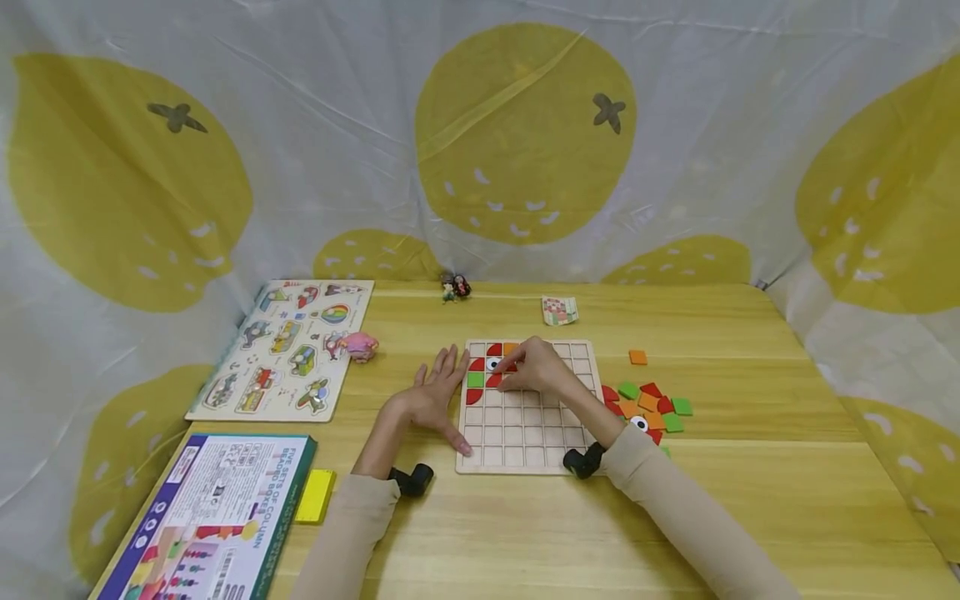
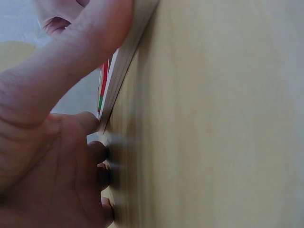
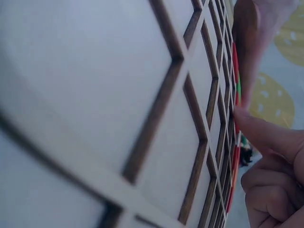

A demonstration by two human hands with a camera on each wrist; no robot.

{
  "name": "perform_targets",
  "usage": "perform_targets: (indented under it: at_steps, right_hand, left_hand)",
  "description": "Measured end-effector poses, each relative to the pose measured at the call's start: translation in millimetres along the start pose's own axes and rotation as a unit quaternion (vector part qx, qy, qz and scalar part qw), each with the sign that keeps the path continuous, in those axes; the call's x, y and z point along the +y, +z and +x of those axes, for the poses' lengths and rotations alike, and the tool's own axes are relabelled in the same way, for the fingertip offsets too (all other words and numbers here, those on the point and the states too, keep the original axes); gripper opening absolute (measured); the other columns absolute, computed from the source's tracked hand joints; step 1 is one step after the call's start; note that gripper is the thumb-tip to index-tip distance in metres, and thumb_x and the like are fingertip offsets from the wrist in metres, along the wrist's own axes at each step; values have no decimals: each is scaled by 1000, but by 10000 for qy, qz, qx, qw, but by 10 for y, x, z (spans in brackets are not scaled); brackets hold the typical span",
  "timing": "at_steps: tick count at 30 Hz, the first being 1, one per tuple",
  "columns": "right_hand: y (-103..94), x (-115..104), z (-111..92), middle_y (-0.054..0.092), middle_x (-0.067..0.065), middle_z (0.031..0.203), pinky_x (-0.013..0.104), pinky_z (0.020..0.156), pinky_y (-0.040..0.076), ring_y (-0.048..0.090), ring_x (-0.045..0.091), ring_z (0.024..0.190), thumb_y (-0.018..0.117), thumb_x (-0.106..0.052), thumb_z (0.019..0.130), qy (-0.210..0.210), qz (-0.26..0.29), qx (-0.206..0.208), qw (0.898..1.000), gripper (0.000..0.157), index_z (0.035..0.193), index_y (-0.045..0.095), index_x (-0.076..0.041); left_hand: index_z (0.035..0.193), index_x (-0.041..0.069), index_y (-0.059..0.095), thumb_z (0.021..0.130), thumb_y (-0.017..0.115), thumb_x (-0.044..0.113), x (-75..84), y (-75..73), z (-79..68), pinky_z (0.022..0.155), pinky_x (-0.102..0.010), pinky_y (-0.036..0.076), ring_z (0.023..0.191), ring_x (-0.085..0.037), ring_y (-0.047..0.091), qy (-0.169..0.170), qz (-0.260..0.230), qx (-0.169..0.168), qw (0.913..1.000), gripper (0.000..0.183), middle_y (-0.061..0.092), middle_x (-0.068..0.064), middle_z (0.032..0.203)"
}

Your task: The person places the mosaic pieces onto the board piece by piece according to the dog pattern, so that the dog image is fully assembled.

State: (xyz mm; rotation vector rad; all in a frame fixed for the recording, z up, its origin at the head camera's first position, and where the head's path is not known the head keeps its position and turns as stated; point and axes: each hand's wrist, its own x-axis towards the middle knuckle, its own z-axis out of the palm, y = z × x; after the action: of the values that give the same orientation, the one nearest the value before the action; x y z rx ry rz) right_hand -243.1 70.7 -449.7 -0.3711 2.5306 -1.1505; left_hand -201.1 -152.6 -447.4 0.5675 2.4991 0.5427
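Observation:
A square wooden grid board (image 1: 525, 433) lies on the table, its upper left cells filled with red, orange and green tiles and a white eye tile (image 1: 492, 364). My left hand (image 1: 431, 400) rests along the board's left side with fingers spread, its thumb on the lower left corner. Over the upper part of the board, my right hand (image 1: 538, 367) has its thumb and index finger at a red tile (image 1: 492, 381) below the eye tile. In the right wrist view, the thumb (image 3: 266, 133) reaches down to the red tiles while the other fingers are curled.
Loose tiles (image 1: 647, 402) lie heaped right of the board, one orange tile (image 1: 637, 357) apart. Behind is a pattern card (image 1: 560, 311) and small figurines (image 1: 454, 287). Leftward are a picture puzzle (image 1: 281, 350), a pink toy (image 1: 362, 346), a box (image 1: 217, 508) and a yellow block (image 1: 315, 496).

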Motion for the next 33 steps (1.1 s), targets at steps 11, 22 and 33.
perform_targets:
  at_steps: [11,22,33]
  right_hand:
    - [-124,79,9,43,-3,53,22,49,26,31,11,50,83,-13,75,-385,-65,-563,9977,17,91,80,-15]
    - [-952,649,-621,28,-5,51,23,44,25,22,11,45,75,-18,84,-113,98,56,9999,27,110,74,-11]
    - [-1454,1371,-1144,66,2,71,22,49,29,34,3,54,76,-23,83,782,121,249,9966,32,109,74,-5]
  left_hand:
    - [155,12,-12,56,88,55,60,0,35,119,-60,-6,149,-35,-20,36,66,-72,9999,146,-22,-16,160]
    - [155,11,-11,55,89,52,38,8,9,119,-60,-6,149,-35,-19,14,-38,-8,10000,147,-22,-17,160]
    - [155,10,-11,54,90,52,25,-12,6,118,-62,-6,149,-37,-19,12,-48,-30,10000,149,-22,-18,160]
